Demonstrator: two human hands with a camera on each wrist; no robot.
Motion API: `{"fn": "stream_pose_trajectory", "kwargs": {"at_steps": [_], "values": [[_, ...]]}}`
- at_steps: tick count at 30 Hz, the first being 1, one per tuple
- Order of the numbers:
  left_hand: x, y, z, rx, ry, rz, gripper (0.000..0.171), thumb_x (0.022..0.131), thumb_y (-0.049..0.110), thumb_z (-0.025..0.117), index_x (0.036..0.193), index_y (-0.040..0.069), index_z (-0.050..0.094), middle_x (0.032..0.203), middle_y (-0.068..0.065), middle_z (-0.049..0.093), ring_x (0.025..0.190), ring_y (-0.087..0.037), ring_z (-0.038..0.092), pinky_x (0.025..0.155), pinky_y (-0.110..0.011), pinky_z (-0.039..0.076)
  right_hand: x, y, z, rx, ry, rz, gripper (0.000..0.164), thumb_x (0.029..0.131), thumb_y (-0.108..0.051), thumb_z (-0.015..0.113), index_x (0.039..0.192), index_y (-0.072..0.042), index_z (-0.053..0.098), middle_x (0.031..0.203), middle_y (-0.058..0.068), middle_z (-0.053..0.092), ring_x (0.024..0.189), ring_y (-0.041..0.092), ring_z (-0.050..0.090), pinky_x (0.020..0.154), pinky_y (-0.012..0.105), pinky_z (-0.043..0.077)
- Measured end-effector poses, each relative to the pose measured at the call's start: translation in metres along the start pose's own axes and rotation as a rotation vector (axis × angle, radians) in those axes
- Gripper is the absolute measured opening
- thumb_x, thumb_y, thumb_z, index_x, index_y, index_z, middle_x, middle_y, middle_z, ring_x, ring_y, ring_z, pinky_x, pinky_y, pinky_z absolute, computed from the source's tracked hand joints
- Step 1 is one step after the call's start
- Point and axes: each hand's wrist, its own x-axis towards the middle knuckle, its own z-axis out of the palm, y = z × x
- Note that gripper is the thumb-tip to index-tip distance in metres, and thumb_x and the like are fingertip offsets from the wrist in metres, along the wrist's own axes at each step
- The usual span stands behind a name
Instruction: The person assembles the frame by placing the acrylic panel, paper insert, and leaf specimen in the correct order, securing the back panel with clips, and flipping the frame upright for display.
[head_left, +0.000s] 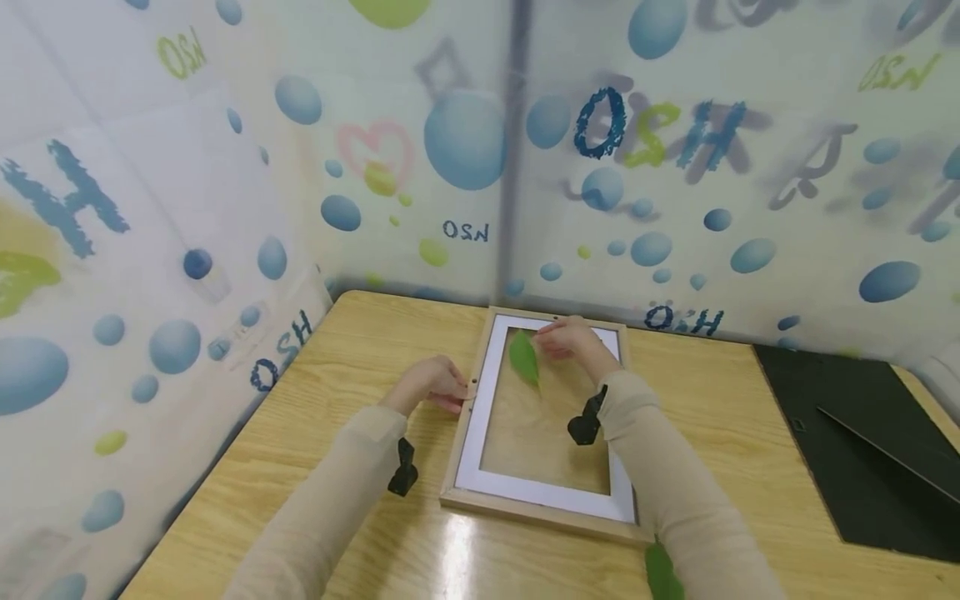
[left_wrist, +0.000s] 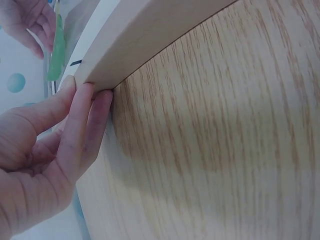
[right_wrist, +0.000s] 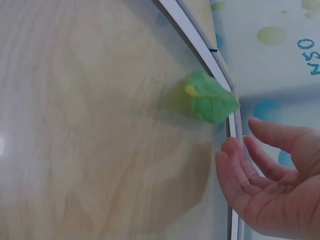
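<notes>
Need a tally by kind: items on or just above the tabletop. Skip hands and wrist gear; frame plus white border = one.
Green leaves: 2 (upper leaf over the frame opening, lower leaf near the frame's near right corner, partly hidden)
Wooden frame: 1
Black board: 1
Total: 4

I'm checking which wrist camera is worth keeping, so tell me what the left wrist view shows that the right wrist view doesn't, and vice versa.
Only the left wrist view shows the left hand, its thumb and fingers gripping the outer side of the wooden frame.

Only the right wrist view shows the dark lettering and yellow-green spots on the backdrop.

Both share the right hand, a green leaf, parts of the wooden frame, the wood-grain table and blue spots on the backdrop.
</notes>
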Motion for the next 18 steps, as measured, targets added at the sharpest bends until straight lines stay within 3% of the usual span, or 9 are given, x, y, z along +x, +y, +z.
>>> {"fn": "stream_pose_trajectory", "kwargs": {"at_steps": [4, 6, 11, 14, 18], "values": [[0.002, 0.001, 0.000, 0.010, -0.007, 0.002, 0.024, 0.085, 0.006, 0.063, 0.104, -0.005, 0.056, 0.081, -0.006, 0.055, 0.059, -0.008, 0.059, 0.062, -0.019, 0.056, 0.036, 0.034, -0.026, 0.060, -0.096, -0.063, 0.037, 0.078, -0.019, 0.072, 0.112, -0.005, 0.062, 0.103, 0.012, 0.068, 0.091, 0.021, 0.066, 0.080, 0.036, 0.055], [0.002, 0.002, 0.000, 0.020, -0.010, -0.002, 0.023, 0.085, 0.006, 0.063, 0.103, -0.005, 0.056, 0.079, -0.006, 0.055, 0.058, -0.008, 0.058, 0.062, -0.019, 0.056, 0.037, 0.040, -0.035, 0.058, -0.116, -0.061, 0.040, 0.079, -0.020, 0.071, 0.114, -0.004, 0.060, 0.104, 0.013, 0.067, 0.092, 0.021, 0.066, 0.082, 0.037, 0.055], [0.000, 0.005, 0.000, 0.031, -0.019, -0.002, 0.024, 0.085, 0.006, 0.062, 0.105, -0.006, 0.054, 0.081, -0.007, 0.054, 0.059, -0.008, 0.059, 0.063, -0.019, 0.056, -0.034, 0.012, -0.036, 0.014, -0.099, -0.017, 0.045, 0.088, -0.014, 0.059, 0.127, 0.003, 0.047, 0.111, 0.010, 0.065, 0.097, 0.018, 0.062, 0.098, 0.039, 0.047], [-0.001, 0.005, -0.001, 0.045, -0.022, 0.001, 0.025, 0.086, 0.007, 0.062, 0.107, -0.006, 0.055, 0.083, -0.007, 0.055, 0.059, -0.008, 0.060, 0.064, -0.020, 0.056, -0.057, 0.005, -0.040, 0.010, -0.108, -0.012, 0.044, 0.091, -0.012, 0.054, 0.130, 0.005, 0.043, 0.106, 0.006, 0.066, 0.099, 0.017, 0.061, 0.102, 0.041, 0.043], [0.000, 0.004, -0.002, 0.055, -0.029, 0.009, 0.025, 0.087, 0.008, 0.061, 0.107, -0.005, 0.055, 0.082, -0.006, 0.055, 0.058, -0.007, 0.060, 0.065, -0.020, 0.056, -0.065, 0.008, -0.048, -0.016, -0.131, -0.027, 0.044, 0.091, -0.015, 0.054, 0.129, 0.005, 0.043, 0.113, 0.009, 0.064, 0.102, 0.019, 0.060, 0.102, 0.040, 0.043]]}}
